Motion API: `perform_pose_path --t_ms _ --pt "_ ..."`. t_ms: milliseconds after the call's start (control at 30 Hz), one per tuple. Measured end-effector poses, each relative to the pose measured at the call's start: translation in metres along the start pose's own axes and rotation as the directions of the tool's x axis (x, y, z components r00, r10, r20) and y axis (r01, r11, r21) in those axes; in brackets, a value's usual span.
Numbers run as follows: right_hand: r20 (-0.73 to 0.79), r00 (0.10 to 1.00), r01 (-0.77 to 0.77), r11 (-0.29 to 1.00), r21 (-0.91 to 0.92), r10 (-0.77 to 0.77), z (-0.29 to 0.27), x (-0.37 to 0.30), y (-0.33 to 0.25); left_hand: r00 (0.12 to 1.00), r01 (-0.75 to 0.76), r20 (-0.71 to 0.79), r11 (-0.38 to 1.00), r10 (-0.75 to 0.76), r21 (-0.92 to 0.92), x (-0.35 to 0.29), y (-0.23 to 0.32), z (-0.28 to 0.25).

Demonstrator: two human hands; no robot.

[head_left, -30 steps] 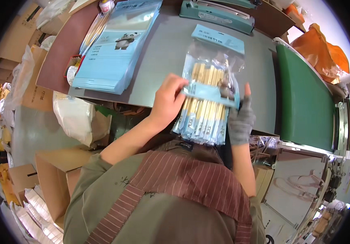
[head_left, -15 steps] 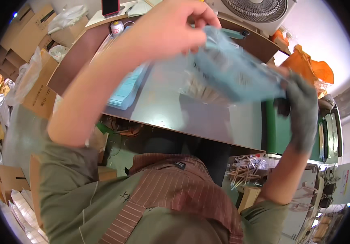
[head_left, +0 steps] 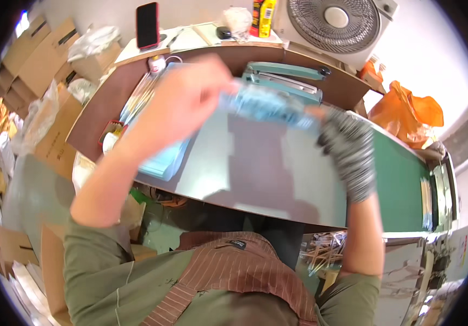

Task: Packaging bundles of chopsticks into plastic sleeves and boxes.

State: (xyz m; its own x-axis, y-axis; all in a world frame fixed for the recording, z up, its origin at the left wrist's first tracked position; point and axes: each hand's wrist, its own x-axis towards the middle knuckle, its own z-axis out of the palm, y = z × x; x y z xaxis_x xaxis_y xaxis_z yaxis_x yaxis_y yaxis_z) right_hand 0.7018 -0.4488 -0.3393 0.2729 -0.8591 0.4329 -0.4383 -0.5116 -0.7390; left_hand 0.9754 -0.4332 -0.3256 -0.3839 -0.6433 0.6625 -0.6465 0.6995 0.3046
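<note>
Stretched between my two hands above the grey tabletop [head_left: 255, 157] is a blue printed plastic bag [head_left: 266, 103], blurred by motion and seen as a narrow band. My bare left hand [head_left: 196, 89] pinches its left end. The right end is gripped by my right hand [head_left: 348, 146], which wears a grey fingerless knitted glove. Just beyond the bag stands a teal bag sealer [head_left: 288, 81] with a long arm. A stack of flat light-blue bags [head_left: 164, 163] lies on the table to the left, partly behind my left forearm.
A green conveyor belt [head_left: 397, 190] runs along the right side. At the back are a fan [head_left: 337, 18], a phone [head_left: 147, 26] and a yellow bottle [head_left: 267, 19]. An orange bag [head_left: 405, 114] sits at the far right. Thin sticks [head_left: 138, 98] lie left, near cardboard boxes [head_left: 46, 46].
The bag has come down into a narrower band, leftward at its right end. My right hand moved left and my left hand lower. More of the sealer and back shelf shows.
</note>
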Motion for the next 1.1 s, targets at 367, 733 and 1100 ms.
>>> perform_pose_path --t_ms 367,733,1100 --pt "0.015 0.653 -0.754 0.649 0.1 0.757 0.03 -0.269 0.143 0.803 0.402 0.499 0.914 -0.328 -0.046 -0.067 0.032 0.1" --pt "-0.356 -0.156 -0.979 -0.096 0.182 0.921 0.067 -0.503 0.401 0.555 -0.277 0.806 0.959 0.205 -0.053 -0.045 0.137 0.301" --pt "0.064 -0.237 -0.505 -0.179 0.844 0.969 -0.033 -0.485 0.558 -0.078 -0.075 0.959 0.961 -0.271 0.266 -0.018 0.107 0.284"
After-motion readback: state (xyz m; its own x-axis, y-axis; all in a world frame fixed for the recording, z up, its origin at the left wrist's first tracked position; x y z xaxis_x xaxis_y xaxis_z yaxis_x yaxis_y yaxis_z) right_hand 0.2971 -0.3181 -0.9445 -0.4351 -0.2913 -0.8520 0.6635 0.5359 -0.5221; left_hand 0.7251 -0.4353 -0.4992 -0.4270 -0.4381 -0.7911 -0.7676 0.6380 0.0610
